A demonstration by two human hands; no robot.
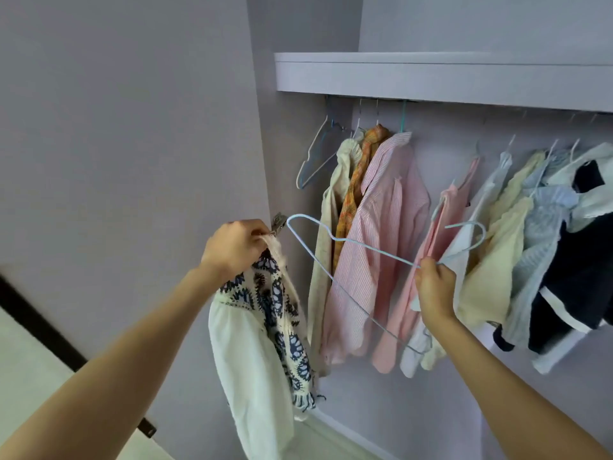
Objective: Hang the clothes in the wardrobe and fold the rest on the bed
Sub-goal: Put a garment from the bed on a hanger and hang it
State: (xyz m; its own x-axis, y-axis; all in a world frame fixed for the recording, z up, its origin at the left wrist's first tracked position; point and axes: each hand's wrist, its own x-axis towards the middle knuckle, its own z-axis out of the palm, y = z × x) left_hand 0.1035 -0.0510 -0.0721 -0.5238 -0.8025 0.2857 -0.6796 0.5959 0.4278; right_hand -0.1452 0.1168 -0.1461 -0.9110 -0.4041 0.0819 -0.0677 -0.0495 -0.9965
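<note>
My left hand (234,249) grips the top of a white blouse (247,356) with a dark blue patterned front, which hangs down from it in front of the open wardrobe door. My right hand (433,288) holds a light blue wire hanger (335,239) near its hook, tilted so its wide end points toward the blouse. The hanger is bare and apart from the blouse. Behind both, the wardrobe rail carries a pink striped shirt (388,234), a cream top (335,207) and an orange plaid garment (360,174).
A shelf (431,74) runs above the rail. Empty hangers (315,154) hang at the rail's left end. Further right hang several more garments, pink, cream, light blue and navy (577,260). The door with its hinge (278,224) stands at the left.
</note>
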